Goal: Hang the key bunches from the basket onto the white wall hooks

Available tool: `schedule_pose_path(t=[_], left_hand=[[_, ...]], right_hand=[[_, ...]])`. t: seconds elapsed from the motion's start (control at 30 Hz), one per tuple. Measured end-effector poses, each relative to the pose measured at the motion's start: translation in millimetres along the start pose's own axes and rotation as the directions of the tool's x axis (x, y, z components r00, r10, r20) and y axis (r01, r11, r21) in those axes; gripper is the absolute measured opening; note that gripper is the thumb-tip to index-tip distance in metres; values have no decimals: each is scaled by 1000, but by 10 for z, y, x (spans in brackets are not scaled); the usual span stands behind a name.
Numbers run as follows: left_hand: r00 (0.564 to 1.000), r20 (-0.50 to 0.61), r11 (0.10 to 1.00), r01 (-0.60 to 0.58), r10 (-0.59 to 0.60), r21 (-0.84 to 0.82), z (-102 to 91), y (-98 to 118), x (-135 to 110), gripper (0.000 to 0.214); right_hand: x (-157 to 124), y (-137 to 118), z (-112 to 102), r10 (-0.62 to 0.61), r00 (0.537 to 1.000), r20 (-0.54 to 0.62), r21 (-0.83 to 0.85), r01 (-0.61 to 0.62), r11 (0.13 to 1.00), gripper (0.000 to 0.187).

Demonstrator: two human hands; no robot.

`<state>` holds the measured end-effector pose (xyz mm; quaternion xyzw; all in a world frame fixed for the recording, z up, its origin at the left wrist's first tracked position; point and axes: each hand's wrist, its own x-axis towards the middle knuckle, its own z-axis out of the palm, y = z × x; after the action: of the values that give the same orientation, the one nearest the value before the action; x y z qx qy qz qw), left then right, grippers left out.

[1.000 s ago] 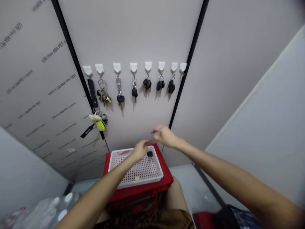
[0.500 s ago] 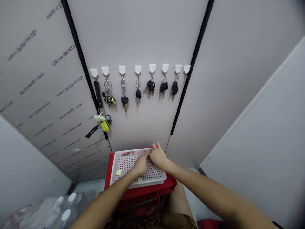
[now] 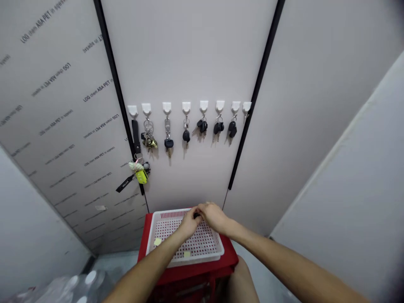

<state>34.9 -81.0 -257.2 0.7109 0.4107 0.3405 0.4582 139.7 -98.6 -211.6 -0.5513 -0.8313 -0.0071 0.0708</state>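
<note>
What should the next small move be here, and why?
Probably raise the dark item, perhaps a key, toward the rightmost hook: the left hand and right hand meet around it over the basket, keys hang from the neighbouring hook, and no key shows on the rightmost one.

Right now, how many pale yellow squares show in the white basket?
2. The left square lies by the basket's left wall, the near square by its near wall. The left hand and forearm may hide more.
</note>
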Motion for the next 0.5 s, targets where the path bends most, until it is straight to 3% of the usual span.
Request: schedule_pose_path(t=[0.1, 0.23, 0.33, 0.43, 0.5], left_hand=[[1000, 0, 1000, -5, 5, 22, -14, 177, 50, 23], [985, -51, 974, -155, 166, 163, -40, 548, 169, 33], [967, -62, 954, -230, 246, 194, -57, 917, 399, 40], [961, -75, 960, -256, 265, 112, -70, 1356, 657, 36], [963, -90, 967, -253, 253, 10, -87, 1679, 698, 31]], right_hand=[[-60, 57, -126, 65, 992, -109, 276, -32, 960, 19], [-69, 211, -336, 286, 938, -196, 624, -105, 774, 15], [-14, 408, -700, 430, 841, -329, 744, -50, 666, 10], [53, 665, -1248, 524, 720, -455, 775, 31, 631, 9], [103, 859, -1617, 571, 627, -529, 764, 59, 643, 10]])
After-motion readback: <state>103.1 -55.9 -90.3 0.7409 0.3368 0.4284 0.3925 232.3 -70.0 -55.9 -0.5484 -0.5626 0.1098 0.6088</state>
